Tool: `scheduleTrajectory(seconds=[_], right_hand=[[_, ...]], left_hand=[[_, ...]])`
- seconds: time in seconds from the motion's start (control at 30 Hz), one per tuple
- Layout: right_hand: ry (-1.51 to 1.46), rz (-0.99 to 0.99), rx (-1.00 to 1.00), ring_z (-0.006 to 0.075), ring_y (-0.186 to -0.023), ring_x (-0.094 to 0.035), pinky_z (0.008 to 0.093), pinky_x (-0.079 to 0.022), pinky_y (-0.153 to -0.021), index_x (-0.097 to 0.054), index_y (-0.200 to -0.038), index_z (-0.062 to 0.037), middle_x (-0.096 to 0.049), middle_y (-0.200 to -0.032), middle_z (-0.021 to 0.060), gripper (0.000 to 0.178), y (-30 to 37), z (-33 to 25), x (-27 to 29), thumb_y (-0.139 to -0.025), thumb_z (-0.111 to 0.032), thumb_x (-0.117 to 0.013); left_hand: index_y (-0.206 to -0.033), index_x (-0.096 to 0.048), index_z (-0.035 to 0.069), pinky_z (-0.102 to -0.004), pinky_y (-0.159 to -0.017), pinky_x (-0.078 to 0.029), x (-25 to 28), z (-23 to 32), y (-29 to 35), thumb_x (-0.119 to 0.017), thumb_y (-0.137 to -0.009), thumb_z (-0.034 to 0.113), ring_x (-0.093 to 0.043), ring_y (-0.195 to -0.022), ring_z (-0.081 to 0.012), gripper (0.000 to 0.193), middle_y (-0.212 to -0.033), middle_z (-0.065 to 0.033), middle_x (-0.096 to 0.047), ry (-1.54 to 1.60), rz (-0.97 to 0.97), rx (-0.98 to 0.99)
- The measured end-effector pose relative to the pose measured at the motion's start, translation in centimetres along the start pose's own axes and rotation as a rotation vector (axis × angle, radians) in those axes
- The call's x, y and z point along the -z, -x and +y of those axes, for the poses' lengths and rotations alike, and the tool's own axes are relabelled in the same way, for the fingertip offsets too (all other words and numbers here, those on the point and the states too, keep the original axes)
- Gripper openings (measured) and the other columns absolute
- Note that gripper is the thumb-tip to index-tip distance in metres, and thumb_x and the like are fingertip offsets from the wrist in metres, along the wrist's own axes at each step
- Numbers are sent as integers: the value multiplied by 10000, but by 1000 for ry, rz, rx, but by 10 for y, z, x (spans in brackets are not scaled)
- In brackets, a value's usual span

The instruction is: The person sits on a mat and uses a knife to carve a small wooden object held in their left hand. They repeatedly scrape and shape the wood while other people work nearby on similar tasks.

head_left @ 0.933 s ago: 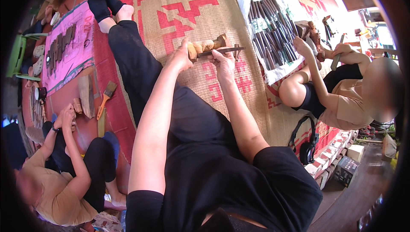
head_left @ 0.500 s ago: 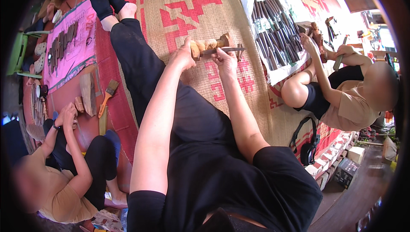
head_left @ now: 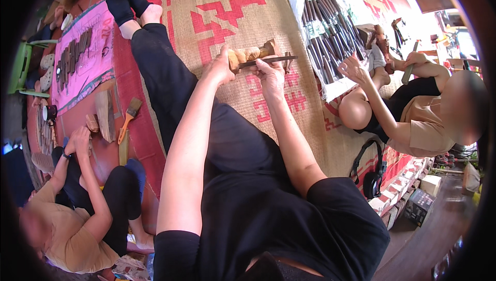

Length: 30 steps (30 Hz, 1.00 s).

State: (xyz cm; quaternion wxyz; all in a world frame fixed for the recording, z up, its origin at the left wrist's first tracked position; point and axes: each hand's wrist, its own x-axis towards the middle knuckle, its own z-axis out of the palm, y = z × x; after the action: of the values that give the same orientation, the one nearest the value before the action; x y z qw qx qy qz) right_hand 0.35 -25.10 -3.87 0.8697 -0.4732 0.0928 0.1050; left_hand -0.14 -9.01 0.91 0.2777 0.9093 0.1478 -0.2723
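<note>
A pale wooden carving (head_left: 251, 53), rounded along its length with a wider block at the far end, lies sideways in front of me above the mat. My left hand (head_left: 220, 67) is closed around its left end. Along its near side runs a slim dark carving chisel (head_left: 284, 59). My right hand (head_left: 270, 77) grips this chisel from below, thumb against it and fingers partly hidden. The chisel's left end meets the carving close to my left hand; its exact contact cannot be made out.
A woven red-and-tan mat (head_left: 240, 27) lies beneath my outstretched legs. Several dark-handled chisels rest on a white cloth (head_left: 330, 90) at the right, beside a seated person. More tools lie on a pink cloth (head_left: 98, 69). Another person sits at left near a brush (head_left: 127, 120).
My right hand has shifted its fingers on the chisel, whose tilt has changed slightly. The person at the right has drawn a hand back from the chisels on the white cloth.
</note>
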Motion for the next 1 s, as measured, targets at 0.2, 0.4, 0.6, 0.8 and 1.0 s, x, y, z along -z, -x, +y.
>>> scheduleTrajectory(seconds=[0.2, 0.4, 0.6, 0.8, 1.0], right_hand=[[32, -50, -48, 151, -597, -625, 241, -506, -561, -569, -874, -25, -633, -742, 72, 110, -2, 10, -1, -794, 2, -638], [-29, 70, -17, 149, -604, -632, 215, -492, -536, -560, -845, -41, -634, -742, 67, 87, -9, 6, 17, -807, 4, -624], [-30, -34, -23, 142, -605, -631, 219, -485, -533, -567, -857, -36, -638, -748, 69, 91, 1, 8, 0, -804, 10, -624], [25, 72, 39, 145, -609, -636, 221, -487, -536, -569, -851, -31, -639, -749, 73, 97, -1, -1, 2, -795, 19, -630], [15, -29, 6, 150, -618, -630, 234, -488, -553, -587, -867, -41, -641, -757, 61, 81, -4, 5, 0, -815, 12, -619]], left_hand=[[-1448, -98, 159, -362, -915, -450, -9, -6, -8, -759, -589, 139, -573, -1076, -329, 1084, -1174, -214, -573, 43, 48, -46], [-1447, -100, 151, -384, -939, -441, -5, -3, -6, -748, -643, 167, -547, -1130, -288, 1032, -1285, -142, -512, 5, 10, -23], [-1446, -99, 145, -390, -935, -443, -3, -5, -4, -749, -650, 182, -544, -1134, -290, 1029, -1283, -142, -512, 6, 15, -22], [-1439, -110, 135, -392, -929, -447, -7, -4, -6, -753, -646, 210, -547, -1130, -289, 1023, -1289, -142, -506, 1, 27, -35], [-1441, -112, 131, -390, -932, -445, -7, -4, -7, -767, -638, 217, -548, -1125, -295, 1039, -1284, -148, -509, 10, 26, -37]])
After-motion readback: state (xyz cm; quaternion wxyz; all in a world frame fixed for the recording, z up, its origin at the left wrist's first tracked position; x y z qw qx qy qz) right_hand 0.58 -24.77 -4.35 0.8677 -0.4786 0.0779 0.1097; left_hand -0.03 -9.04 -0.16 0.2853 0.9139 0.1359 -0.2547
